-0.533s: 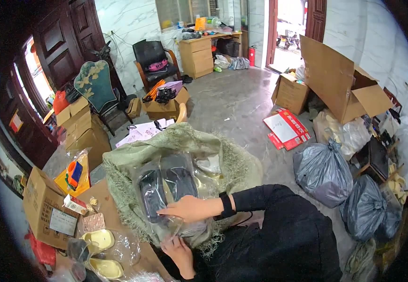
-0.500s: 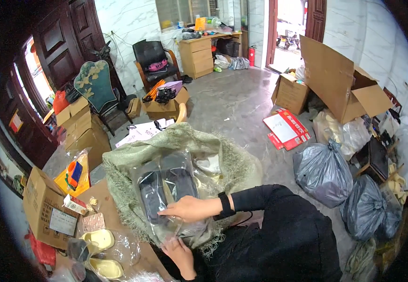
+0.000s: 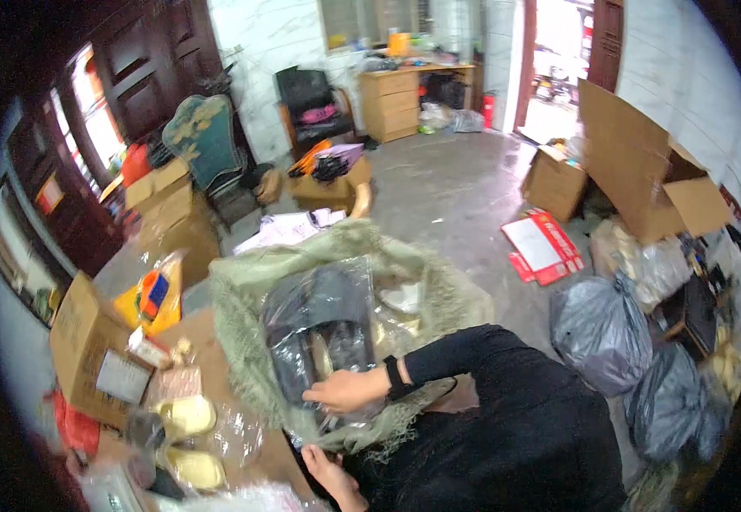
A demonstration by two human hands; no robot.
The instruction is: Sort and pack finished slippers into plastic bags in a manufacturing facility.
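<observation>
A woven pale-green sack [image 3: 242,282] with frayed edges gapes open in front of me. Inside, at its mouth, lies a clear plastic bag holding dark slippers [image 3: 293,320]. My right hand [image 3: 349,391] reaches over from the right, its fingers closed on the near end of that bag. Just below the sack's near edge is my left hand [image 3: 328,474], its fingers stretched out and nothing seen in them. Pale yellow slippers [image 3: 187,416] rest on the brown board to the left, beside crumpled clear plastic.
Left of the sack stands a cardboard box [image 3: 97,350]. On the right are grey garbage bags [image 3: 601,328], a large open carton [image 3: 626,162] and a red-and-white flat package [image 3: 541,247]. Chairs, one a black armchair [image 3: 315,111], and a wooden desk [image 3: 392,102] stand farther back.
My view has swung left, so the room sits farther right. My right fingers have curled in on the slipper bag, whose far part is raised. My left hand has drawn off the sack's edge.
</observation>
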